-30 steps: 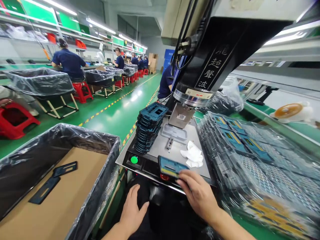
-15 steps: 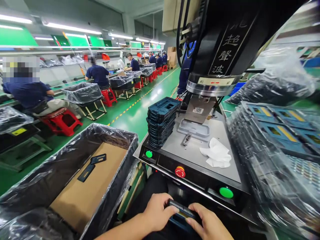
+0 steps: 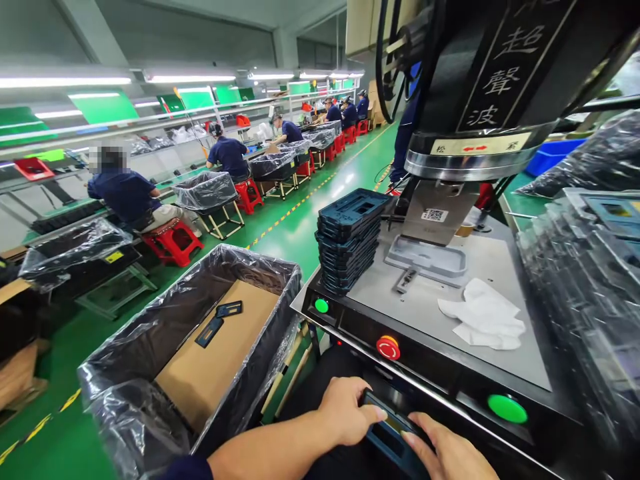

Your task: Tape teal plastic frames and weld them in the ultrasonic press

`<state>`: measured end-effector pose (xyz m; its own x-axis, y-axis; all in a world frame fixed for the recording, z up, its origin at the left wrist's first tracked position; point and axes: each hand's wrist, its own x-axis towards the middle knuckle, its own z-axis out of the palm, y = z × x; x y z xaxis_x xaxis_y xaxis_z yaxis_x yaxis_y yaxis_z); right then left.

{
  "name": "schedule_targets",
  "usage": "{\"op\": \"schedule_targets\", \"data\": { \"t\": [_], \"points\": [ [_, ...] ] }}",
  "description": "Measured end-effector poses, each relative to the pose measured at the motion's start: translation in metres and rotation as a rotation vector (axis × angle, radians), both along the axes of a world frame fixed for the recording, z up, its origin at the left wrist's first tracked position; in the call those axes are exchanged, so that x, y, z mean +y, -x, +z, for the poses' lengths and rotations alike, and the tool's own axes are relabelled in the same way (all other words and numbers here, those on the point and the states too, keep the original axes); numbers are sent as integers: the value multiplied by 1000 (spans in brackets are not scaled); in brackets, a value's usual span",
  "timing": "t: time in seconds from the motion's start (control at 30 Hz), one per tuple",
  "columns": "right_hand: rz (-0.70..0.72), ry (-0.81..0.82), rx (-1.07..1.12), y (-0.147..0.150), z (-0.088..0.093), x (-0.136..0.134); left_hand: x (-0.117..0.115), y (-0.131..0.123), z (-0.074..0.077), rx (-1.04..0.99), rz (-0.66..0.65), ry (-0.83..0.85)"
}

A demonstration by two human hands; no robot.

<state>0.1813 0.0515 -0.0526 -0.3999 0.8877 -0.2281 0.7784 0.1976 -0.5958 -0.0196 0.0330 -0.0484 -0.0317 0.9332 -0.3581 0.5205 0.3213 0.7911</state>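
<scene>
Both my hands grip one dark blue plastic frame (image 3: 387,430) low in front of the machine's front edge. My left hand (image 3: 345,410) closes on its left end and my right hand (image 3: 447,450) on its right end. Above them is the black front panel of the ultrasonic welder (image 3: 450,373) with a red stop button (image 3: 388,347) between two green buttons (image 3: 507,408). A stack of the same blue frames (image 3: 349,240) stands on the machine's plate at the left. The grey fixture (image 3: 431,257) under the welding horn holds nothing.
A plastic-lined box (image 3: 200,340) with cardboard and two dark parts stands at my left. A white cloth (image 3: 483,320) lies on the plate. Bagged trays of parts (image 3: 590,267) fill the right. Other workers sit on red stools along the green aisle.
My right hand brought the frame down off the machine's front edge and my left hand took hold of its other end. The view has swung left.
</scene>
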Motion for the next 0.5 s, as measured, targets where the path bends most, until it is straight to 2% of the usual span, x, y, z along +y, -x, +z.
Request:
{"op": "schedule_targets", "data": {
  "t": [0.1,0.23,0.37,0.5],
  "points": [
    [13,12,78,3,0,0,-1,-4,11,10,37,0],
    [99,24,170,4,-7,-5,-7,-11,18,41,92,21],
    [183,24,141,4,-6,-13,-8,-11,18,83,50,25],
    [214,33,63,4,5,-11,-9,-2,13,0,49,-51]
  ]
}}
